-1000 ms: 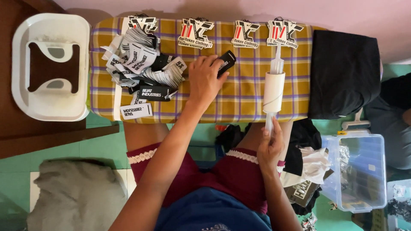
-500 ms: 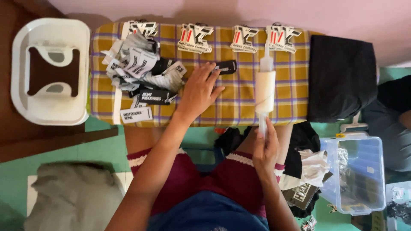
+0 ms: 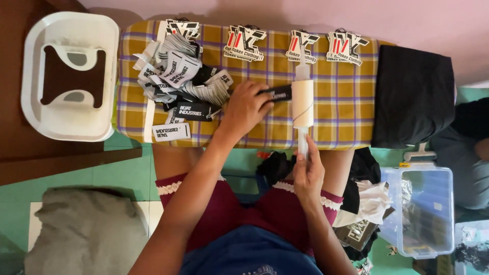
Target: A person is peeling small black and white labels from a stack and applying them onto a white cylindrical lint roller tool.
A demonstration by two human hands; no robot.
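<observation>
While the left hand [image 3: 248,108] now presses flat, fingers spread, on the black label [image 3: 277,93], the right hand [image 3: 307,173] still grips the lint roller [image 3: 302,103] handle, roller touching the label

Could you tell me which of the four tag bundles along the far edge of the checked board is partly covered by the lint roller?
The third bundle from the left: the lint roller has its tip lying over it, while the other three lie uncovered.

Black label [image 3: 277,92] half under left hand [image 3: 248,107], bin [image 3: 423,209] contents blurred
</observation>
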